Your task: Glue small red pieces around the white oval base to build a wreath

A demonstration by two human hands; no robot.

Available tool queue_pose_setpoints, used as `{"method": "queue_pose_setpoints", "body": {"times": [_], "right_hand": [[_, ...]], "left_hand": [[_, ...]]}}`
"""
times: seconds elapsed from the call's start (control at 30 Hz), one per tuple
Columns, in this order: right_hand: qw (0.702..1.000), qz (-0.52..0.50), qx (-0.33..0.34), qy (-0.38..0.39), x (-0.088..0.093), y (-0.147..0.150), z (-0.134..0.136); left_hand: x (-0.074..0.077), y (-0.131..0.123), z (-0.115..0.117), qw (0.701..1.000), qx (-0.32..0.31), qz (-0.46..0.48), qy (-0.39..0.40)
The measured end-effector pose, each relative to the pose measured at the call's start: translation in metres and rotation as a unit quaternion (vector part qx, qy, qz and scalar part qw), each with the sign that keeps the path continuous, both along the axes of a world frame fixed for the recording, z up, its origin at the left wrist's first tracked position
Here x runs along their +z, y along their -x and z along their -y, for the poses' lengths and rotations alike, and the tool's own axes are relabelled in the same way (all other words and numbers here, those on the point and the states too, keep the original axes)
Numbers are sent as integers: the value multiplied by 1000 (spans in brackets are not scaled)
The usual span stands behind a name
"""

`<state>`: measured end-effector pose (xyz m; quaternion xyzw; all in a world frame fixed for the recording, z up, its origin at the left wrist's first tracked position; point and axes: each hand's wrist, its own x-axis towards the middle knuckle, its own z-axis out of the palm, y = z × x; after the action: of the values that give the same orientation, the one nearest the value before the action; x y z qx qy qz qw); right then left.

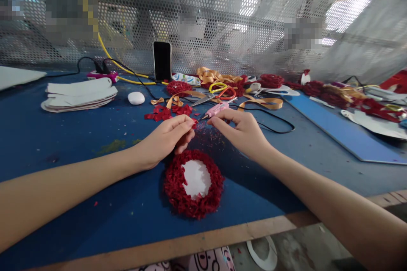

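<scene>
My left hand [170,137] pinches a small red petal piece [194,123] at its fingertips. My right hand [240,131] is closed on a pink glue gun [216,110], whose nozzle points left at the petal. Just below both hands lies a white oval card [196,178] ringed with ruffled red petals [178,190] on the blue table [63,135]. A small heap of loose red petals [162,113] lies just beyond my left hand.
A stack of white card shapes [79,93] sits far left, a white oval lump [136,98] beside it. A black phone [162,60] leans on the mesh wall. Scissors [219,91], gold ribbon [260,102], red flower pieces [271,80] and a black cord [276,123] lie behind.
</scene>
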<state>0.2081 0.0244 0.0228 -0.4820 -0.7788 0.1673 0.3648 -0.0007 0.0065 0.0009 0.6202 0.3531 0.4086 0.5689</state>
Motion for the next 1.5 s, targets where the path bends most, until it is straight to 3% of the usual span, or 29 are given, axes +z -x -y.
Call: {"method": "queue_pose_setpoints", "body": {"times": [0.33,1.0,1.1,1.27,1.5], "right_hand": [[1000,-5,7,2,0,-1,-1],[1000,-4,10,-3,0,-1,-1],[999,-29,36,-1,-1,-1,-1],[987,-90,132,15,-5,0,1],[980,-124,149,-37,-8,3,4]], "left_hand": [[1,1,0,1000,-13,12,-14],[2,1,2,998,24,-18,-46],[2,1,1,998,24,-24,-53],[1,1,1,998,24,-31,-52],[1,3,0,996,14,-56,-60]]}}
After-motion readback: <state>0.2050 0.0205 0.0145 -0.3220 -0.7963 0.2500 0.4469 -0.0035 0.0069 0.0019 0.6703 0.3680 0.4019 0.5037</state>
